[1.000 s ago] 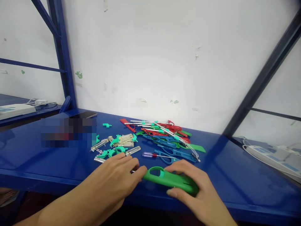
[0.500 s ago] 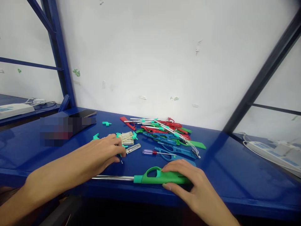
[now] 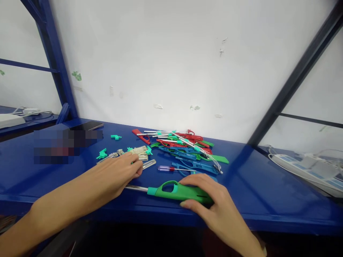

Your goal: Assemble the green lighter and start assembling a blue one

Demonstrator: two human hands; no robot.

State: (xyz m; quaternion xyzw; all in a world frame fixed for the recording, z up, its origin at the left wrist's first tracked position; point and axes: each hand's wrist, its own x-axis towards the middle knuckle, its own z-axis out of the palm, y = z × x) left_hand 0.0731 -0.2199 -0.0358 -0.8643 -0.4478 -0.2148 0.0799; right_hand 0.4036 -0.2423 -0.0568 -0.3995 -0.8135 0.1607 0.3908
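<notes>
My right hand (image 3: 214, 196) is closed round the rear of a green gas lighter (image 3: 171, 191) lying along the table's front edge. Its teal trigger shows inside the handle loop, and its metal tube points left, the tip hidden behind my left wrist. My left hand (image 3: 125, 169) is beside the clear plastic fuel tanks (image 3: 139, 151), its fingers curled together. Whatever they may hold is hidden. One clear tank (image 3: 149, 164) pokes out past the fingers. A screwdriver (image 3: 166, 168) with a clear purple and red handle rests between my hands, farther back.
Behind lies a heap of red, green and blue lighter shells (image 3: 193, 146) with metal tubes. Loose teal triggers (image 3: 115, 137) are at the left. A phone (image 3: 88, 125) lies at the back left, and a white power strip (image 3: 302, 167) stands at the right.
My left hand has turned, its fingers curling in tighter and its wrist now covering the tube's tip. The right hand keeps hold of the gas lighter. The whole view has shifted slightly.
</notes>
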